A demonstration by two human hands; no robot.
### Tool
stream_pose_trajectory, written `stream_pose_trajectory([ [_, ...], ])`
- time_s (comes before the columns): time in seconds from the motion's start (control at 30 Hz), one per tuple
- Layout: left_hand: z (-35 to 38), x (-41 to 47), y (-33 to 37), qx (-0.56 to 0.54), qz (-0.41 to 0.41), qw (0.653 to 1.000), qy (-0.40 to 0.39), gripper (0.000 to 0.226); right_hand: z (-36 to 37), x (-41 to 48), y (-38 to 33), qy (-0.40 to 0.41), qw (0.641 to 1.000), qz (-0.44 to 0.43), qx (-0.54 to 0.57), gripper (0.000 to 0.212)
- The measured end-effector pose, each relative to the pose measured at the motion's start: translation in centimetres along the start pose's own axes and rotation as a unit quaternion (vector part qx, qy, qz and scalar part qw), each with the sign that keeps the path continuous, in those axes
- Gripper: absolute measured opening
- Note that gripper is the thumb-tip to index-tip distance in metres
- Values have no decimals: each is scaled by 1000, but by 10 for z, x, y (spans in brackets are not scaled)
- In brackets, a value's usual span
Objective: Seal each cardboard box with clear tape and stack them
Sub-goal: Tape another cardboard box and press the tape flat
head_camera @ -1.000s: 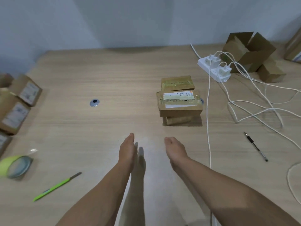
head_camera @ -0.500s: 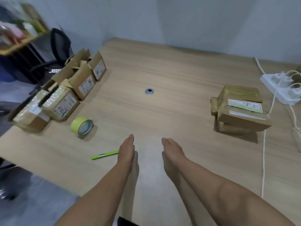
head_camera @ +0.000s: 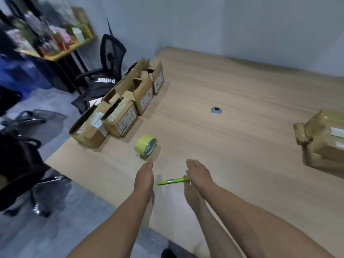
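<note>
Head swings left vs half a sec ago, so the unsealed boxes (head_camera: 122,108) now sit upper left of centre along the table (head_camera: 232,86) edge, flaps up. Sealed stack (head_camera: 323,138) slides to the far right, partly cut off. Tape roll (head_camera: 146,147) now lies just ahead of the L hand (head_camera: 144,180). Green cutter (head_camera: 172,181) shows btwn the hands, its right end hidden behind the R hand (head_camera: 199,175). Hands themselves keep the same pose. Meaning, prob.: one stack is done and attention turns to the next open box, w/ tape the likely first pick. Both arms reach fwd, hands edge-on, fingers straight and pressed together, holding nothing. L fingertips are near the roll, not touching.
</note>
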State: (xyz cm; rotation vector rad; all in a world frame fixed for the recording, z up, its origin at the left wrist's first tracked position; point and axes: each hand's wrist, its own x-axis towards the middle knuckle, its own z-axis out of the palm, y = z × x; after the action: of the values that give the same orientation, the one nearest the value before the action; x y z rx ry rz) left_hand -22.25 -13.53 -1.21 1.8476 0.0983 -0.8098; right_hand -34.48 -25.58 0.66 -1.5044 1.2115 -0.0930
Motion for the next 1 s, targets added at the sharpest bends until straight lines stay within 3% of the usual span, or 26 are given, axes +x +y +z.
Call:
stream_pose_trajectory([
  [0.63, -80, 55, 30, -62, -14, 992, 112, 52, 62, 51, -88, -28, 991, -128, 14, 27],
  [0.83, -108, 94, 49, -79, 2, 984, 159, 49, 95, 69, -122, -36, 990, -136, 26, 21],
  [1.0, -124, 135, 80, -99, 18, 983, 152, 45, 131, 88, -143, -41, 993, -106, 35, 23],
])
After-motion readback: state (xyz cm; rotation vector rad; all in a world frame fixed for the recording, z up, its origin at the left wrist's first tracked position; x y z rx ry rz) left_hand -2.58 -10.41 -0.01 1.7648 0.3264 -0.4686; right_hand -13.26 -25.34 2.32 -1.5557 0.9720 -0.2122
